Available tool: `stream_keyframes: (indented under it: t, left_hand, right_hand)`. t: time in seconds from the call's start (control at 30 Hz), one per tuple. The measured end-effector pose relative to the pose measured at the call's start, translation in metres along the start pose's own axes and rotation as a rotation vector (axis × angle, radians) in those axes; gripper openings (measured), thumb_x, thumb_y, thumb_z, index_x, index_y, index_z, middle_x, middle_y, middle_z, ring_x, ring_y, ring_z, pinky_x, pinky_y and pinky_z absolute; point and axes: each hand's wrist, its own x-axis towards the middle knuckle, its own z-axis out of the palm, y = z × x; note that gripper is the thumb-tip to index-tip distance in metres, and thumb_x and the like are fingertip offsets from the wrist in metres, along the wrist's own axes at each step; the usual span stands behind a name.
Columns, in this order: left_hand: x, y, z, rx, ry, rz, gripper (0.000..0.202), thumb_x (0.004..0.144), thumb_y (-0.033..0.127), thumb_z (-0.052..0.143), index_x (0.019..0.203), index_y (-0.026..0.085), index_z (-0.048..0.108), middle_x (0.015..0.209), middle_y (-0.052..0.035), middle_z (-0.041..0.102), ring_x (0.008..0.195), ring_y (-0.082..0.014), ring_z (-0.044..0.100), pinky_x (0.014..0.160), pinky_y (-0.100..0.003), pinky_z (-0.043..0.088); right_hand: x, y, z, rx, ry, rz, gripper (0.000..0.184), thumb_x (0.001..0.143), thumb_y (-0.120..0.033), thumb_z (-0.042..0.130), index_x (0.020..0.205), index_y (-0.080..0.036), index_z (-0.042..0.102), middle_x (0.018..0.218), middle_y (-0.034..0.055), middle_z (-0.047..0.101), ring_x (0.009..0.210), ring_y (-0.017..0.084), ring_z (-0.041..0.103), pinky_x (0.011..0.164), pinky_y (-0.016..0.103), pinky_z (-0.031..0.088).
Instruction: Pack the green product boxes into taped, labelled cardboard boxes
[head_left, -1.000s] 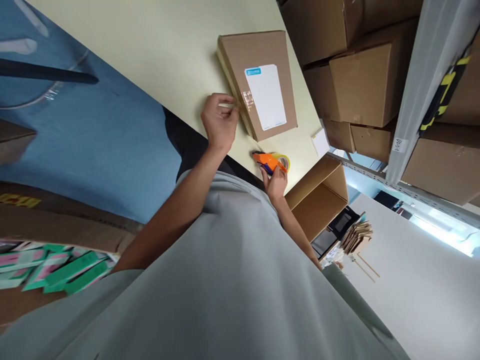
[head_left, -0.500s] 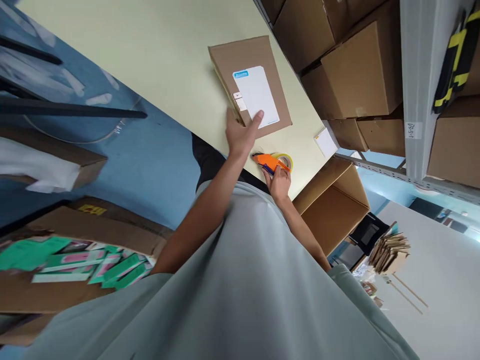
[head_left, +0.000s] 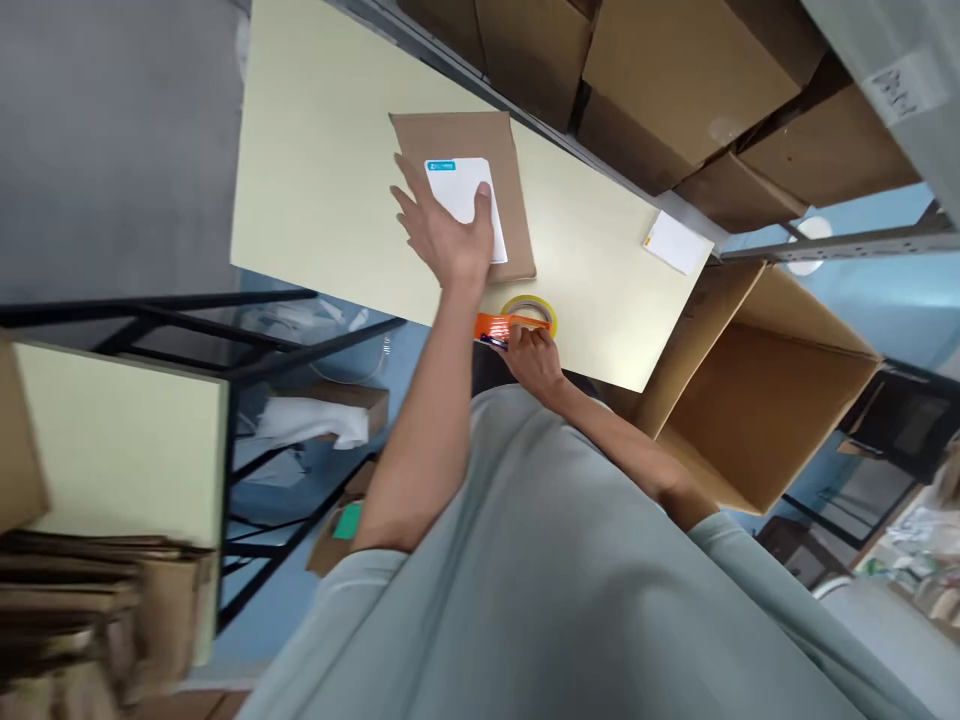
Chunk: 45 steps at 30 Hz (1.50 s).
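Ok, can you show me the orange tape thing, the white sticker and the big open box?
Orange tape dispenser [head_left: 493,326]: head view, on its orange body.
White sticker [head_left: 461,188]: head view, on its upper part.
Big open box [head_left: 705,325]: head view, on a side wall.

Matt cardboard is seen on the parcel [head_left: 509,200]; smooth paper on its label [head_left: 456,192]; glossy plastic on the tape dispenser [head_left: 493,326]

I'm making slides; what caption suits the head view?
Left hand spread over a labelled cardboard box, right hand holding an orange tape dispenser.
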Motion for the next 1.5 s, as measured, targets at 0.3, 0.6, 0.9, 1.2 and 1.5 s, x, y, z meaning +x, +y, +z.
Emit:
stream_keyframes:
  t: [0.3, 0.6, 0.9, 1.2, 1.5]
  left_hand:
    - [-0.024, 0.011, 0.025, 0.182, 0.201, -0.023, 0.091, 0.116, 0.080, 0.026, 0.150, 0.007, 0.066, 0.170, -0.0192, 0.042, 0.174, -0.0452, 0.004, 0.115, -0.069, 0.028]
    - [-0.002, -0.029, 0.007, 0.220, -0.116, 0.341, 0.090, 0.092, 0.074, 0.080, 0.169, 0.036, 0.054, 0.164, -0.0214, 0.056, 0.160, -0.0486, 0.050, 0.120, -0.072, 0.051]
    - [-0.001, -0.037, 0.005, 0.376, 0.027, 0.346, 0.101, 0.102, 0.079, 0.057, 0.181, 0.019, 0.038, 0.179, -0.0282, 0.036, 0.167, -0.0492, 0.036, 0.137, -0.070, 0.029]
    - [-0.001, -0.037, -0.030, 0.454, -0.145, 0.616, 0.099, 0.102, 0.078, 0.057, 0.178, 0.015, 0.042, 0.190, -0.0255, 0.019, 0.179, -0.0452, 0.011, 0.144, -0.067, 0.008]
    - [-0.016, 0.019, 0.089, 0.307, 0.111, 0.327, 0.094, 0.112, 0.067, 0.048, 0.183, 0.009, 0.024, 0.193, -0.0246, 0.011, 0.180, -0.0421, -0.006, 0.144, -0.068, 0.000]
  right_hand:
    - [-0.013, 0.003, 0.006, 0.123, -0.015, 0.036, 0.054, 0.123, -0.045, 0.048, 0.146, 0.003, 0.057, 0.124, 0.0297, 0.078, 0.119, 0.035, 0.075, 0.116, 0.046, 0.051]
    - [-0.116, 0.103, 0.018, 0.071, -0.011, 0.207, 0.040, 0.118, -0.047, 0.058, 0.120, -0.009, 0.072, 0.103, 0.0242, 0.081, 0.099, 0.036, 0.075, 0.101, 0.045, 0.052]
    - [-0.111, 0.195, -0.021, -0.154, 0.174, 0.277, 0.049, 0.121, -0.050, 0.044, 0.123, -0.007, 0.068, 0.107, 0.0259, 0.081, 0.099, 0.037, 0.072, 0.098, 0.045, 0.046]
    - [-0.058, 0.159, -0.027, -0.181, 0.185, 0.077, 0.048, 0.122, -0.044, 0.044, 0.129, -0.002, 0.065, 0.111, 0.0260, 0.081, 0.103, 0.038, 0.073, 0.102, 0.046, 0.041]
    - [-0.068, 0.167, -0.013, -0.171, 0.208, 0.121, 0.046, 0.121, -0.044, 0.047, 0.128, -0.002, 0.065, 0.103, 0.0240, 0.081, 0.099, 0.037, 0.073, 0.099, 0.046, 0.041]
